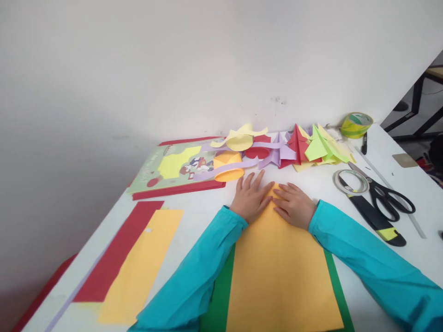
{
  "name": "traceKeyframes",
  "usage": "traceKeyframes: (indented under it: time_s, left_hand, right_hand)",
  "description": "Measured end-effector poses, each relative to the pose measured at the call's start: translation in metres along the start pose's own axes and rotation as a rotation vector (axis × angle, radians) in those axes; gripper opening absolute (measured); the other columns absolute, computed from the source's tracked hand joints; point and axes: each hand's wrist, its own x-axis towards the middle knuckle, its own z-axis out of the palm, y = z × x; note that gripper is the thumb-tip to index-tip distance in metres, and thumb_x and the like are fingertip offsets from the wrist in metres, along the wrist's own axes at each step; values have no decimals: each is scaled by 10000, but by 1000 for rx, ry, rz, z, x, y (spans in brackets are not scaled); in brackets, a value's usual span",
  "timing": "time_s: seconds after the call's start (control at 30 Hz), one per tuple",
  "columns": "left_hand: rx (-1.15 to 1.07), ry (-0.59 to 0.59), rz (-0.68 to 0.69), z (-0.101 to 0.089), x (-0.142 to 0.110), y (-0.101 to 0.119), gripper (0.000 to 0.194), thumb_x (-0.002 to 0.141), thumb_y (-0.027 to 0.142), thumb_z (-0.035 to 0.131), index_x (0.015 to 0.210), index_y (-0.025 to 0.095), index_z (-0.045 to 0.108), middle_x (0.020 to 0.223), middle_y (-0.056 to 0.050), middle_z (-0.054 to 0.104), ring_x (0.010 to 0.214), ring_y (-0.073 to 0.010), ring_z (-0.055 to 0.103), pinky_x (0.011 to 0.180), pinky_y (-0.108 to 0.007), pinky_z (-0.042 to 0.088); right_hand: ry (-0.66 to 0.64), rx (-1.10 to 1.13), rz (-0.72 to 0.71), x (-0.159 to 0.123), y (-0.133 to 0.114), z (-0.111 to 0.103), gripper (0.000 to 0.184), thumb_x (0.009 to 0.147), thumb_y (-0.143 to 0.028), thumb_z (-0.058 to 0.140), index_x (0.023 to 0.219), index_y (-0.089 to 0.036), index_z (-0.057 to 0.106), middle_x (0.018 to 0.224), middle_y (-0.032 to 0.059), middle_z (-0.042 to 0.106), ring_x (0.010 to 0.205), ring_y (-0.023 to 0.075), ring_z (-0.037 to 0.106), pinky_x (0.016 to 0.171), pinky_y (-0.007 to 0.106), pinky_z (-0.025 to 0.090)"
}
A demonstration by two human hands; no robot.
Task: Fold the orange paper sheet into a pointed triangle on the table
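An orange paper sheet (280, 272) lies in front of me on top of a green sheet (216, 304). My left hand (249, 197) and my right hand (294, 204) both press flat on the far end of the orange sheet, fingers stretched out and meeting at its top middle. The far corners look folded in under the hands. Both arms wear teal sleeves.
The white table (204, 207) carries red (117, 253) and yellow (145, 263) paper strips at left, a craft booklet (173, 168), folded paper shapes (297, 147) along the wall, tape rolls (356, 124) (351, 180), scissors (387, 196), a utility knife (377, 221) and a ruler (391, 189) at right.
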Motion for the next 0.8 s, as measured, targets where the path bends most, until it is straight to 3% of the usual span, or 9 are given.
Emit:
traceKeyframes:
  time_s: [0.43,0.8]
  left_hand:
    - [33,47,49,-4,-8,-7,493,880,481,467,1352,340,467,1504,-101,310,1312,-436,290,1016,-658,205]
    - [25,53,67,-5,-20,-10,479,886,483,454,1328,305,503,1494,-85,343,1306,-426,304,1003,-667,217]
  right_hand:
    - [-55,19,37,1,-1,-5,231,912,-296,503,982,-190,696,1159,88,663,1142,289,556,976,525,376]
    - [-80,20,39,0,0,-4,217,905,-291,517,1006,-210,691,1178,89,653,1156,280,542,986,529,356]
